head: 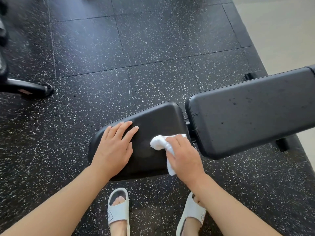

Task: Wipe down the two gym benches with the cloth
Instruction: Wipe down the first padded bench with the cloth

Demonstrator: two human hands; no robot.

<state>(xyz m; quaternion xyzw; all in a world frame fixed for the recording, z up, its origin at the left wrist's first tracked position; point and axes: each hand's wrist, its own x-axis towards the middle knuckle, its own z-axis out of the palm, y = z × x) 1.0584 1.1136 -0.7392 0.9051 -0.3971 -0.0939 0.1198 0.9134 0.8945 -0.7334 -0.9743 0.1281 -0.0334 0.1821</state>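
A black padded gym bench lies below me, with a short seat pad (158, 121) near my feet and a longer back pad (252, 113) running off to the right. My left hand (114, 147) rests flat on the left part of the seat pad, fingers straight. My right hand (184, 155) grips a bunched white cloth (159, 142) and presses it onto the seat pad near its right edge. A strip of the cloth hangs out under my palm. Only this one bench is in view.
Speckled black rubber floor tiles (136, 48) surround the bench. A black metal foot of other gym equipment (32, 89) sits at the left. A pale floor strip (281, 31) runs along the top right. My feet in white slides (119, 210) stand just behind the seat pad.
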